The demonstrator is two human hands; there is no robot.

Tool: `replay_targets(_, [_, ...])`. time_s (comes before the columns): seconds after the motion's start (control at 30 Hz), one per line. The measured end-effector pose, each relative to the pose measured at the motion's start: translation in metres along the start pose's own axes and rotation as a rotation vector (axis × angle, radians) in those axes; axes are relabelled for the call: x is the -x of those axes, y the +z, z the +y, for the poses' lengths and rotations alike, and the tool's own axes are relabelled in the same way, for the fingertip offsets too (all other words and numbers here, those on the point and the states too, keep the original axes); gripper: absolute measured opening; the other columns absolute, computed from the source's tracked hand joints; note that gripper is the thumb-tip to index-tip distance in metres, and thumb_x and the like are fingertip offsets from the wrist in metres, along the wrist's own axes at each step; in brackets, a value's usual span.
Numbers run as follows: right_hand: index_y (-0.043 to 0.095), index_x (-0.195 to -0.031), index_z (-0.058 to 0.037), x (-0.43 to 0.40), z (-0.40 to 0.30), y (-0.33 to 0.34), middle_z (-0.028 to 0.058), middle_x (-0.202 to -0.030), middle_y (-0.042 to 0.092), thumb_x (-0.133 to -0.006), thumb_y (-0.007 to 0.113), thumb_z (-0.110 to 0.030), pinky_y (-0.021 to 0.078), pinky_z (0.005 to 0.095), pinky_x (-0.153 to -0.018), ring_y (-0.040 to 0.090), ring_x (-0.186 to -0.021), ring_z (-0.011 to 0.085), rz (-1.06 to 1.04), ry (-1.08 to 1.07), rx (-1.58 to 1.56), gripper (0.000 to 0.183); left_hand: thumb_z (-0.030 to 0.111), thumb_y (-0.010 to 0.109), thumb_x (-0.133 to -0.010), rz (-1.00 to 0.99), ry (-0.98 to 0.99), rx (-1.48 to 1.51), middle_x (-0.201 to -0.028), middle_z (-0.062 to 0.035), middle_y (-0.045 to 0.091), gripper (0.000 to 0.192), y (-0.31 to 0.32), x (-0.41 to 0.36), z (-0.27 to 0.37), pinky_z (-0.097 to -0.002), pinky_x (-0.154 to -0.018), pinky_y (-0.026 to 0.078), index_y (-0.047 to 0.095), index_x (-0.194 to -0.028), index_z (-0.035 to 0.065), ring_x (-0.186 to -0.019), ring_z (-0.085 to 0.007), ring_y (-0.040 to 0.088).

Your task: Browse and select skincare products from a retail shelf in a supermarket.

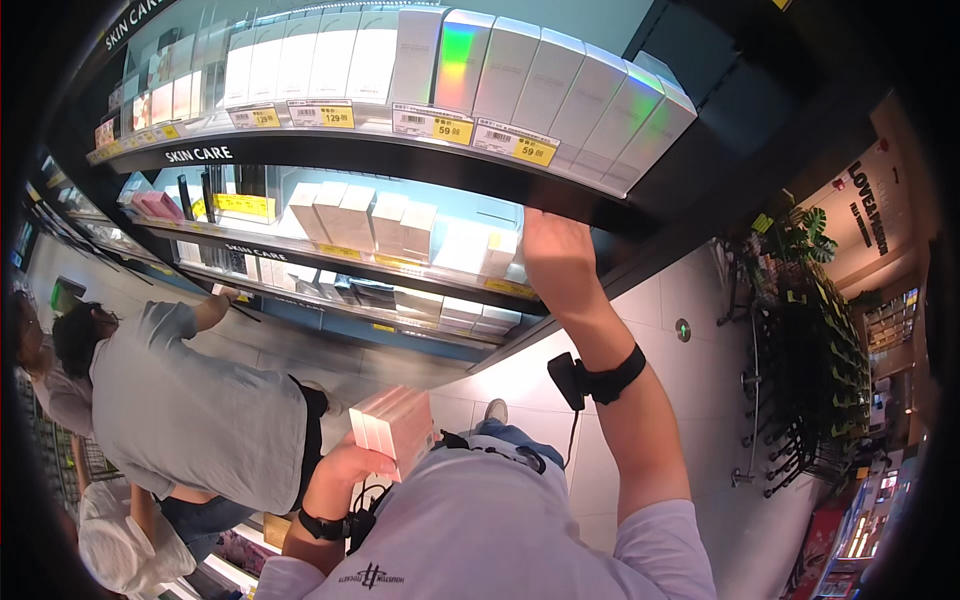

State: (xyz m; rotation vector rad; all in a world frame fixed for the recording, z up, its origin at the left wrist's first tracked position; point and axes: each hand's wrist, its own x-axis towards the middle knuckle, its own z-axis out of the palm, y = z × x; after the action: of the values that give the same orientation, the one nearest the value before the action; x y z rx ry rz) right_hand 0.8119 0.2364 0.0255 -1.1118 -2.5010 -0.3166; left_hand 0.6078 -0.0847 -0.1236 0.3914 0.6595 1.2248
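My left hand [351, 460] grips a small stack of pale pink cosmetics boxes [401, 431] close to my body, its thumb lying across their near side. Up ahead, my right hand [556, 244] reaches into the right end of the middle display shelf [420, 262]. The upper shelf's black front edge hides its fingers, so what they touch is not visible. Just left of that hand stands a cream-coloured box [498, 253]. Further left along the same shelf are several pale boxes [349, 214].
White cartons with a rainbow sheen [510, 67] line the upper shelf, above price tags [431, 124]. A person in a grey shirt [202, 412] reaches to the lower shelf at my left, with others beside them. Nested shopping carts [810, 360] stand to the right on the tiled floor [652, 420].
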Motion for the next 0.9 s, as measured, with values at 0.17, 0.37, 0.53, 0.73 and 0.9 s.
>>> replay_targets(0.17, [0.061, -0.110, 0.0022, 0.024, -0.023, -0.025, 0.0153, -0.094, 0.065, -0.076, 0.065, 0.002, 0.0518, 0.0388, -0.084, 0.064, -0.092, 0.0317, 0.040, 0.015, 0.065, 0.034, 0.001, 0.075, -0.063, -0.059, 0.028, -0.003, -0.125, -0.0189, 0.060, 0.088, 0.040, -0.005, 0.023, -0.0377, -0.087, 0.052, 0.037, -0.143, -0.0030, -0.109, -0.0275, 0.063])
replay_targets(0.37, [0.057, -0.119, 0.0014, 0.073, -0.035, -0.086, 0.0193, -0.106, 0.062, -0.075, 0.068, 0.008, 0.0509, 0.0389, -0.087, 0.060, -0.098, 0.0325, 0.116, 0.077, -0.113, 0.046, 0.002, 0.075, -0.062, -0.066, -0.058, -0.040, -0.131, -0.0199, 0.057, 0.092, 0.045, -0.005, 0.025, -0.0389, -0.097, 0.046, 0.035, -0.144, -0.0028, -0.122, -0.0295, 0.055])
replay_targets(0.53, [0.053, -0.124, -0.0024, 0.109, -0.015, -0.124, 0.0119, -0.111, 0.063, -0.079, 0.071, 0.005, 0.0539, 0.0380, -0.089, 0.060, -0.110, 0.0276, -0.112, 0.290, -0.858, 0.049, 0.001, 0.076, -0.062, -0.102, -0.002, -0.005, -0.129, -0.0194, 0.058, 0.089, 0.037, -0.012, 0.024, -0.0400, -0.098, 0.046, 0.038, -0.143, -0.0030, -0.120, -0.0276, 0.056])
replay_targets(0.73, [0.055, -0.110, -0.0070, 0.135, 0.012, -0.079, 0.0142, -0.105, 0.064, -0.084, 0.070, -0.001, 0.0549, 0.0473, -0.093, 0.065, -0.104, 0.0345, -0.143, 0.067, -2.014, 0.031, -0.004, 0.074, -0.059, -0.069, 0.027, 0.009, -0.126, -0.0131, 0.061, 0.089, 0.042, -0.027, 0.024, -0.0388, -0.096, 0.048, 0.041, -0.141, -0.0011, -0.116, -0.0263, 0.059])
replay_targets(0.9, [0.062, -0.118, -0.0034, 0.135, 0.005, -0.074, 0.0138, -0.112, 0.063, -0.081, 0.070, 0.000, 0.0530, 0.0405, -0.095, 0.063, -0.109, 0.0293, -0.077, -0.094, -2.057, 0.038, -0.005, 0.075, -0.056, -0.032, -0.052, -0.049, -0.120, -0.0122, 0.063, 0.088, 0.044, -0.028, 0.031, -0.0364, -0.093, 0.048, 0.044, -0.139, -0.0010, -0.112, -0.0242, 0.061])
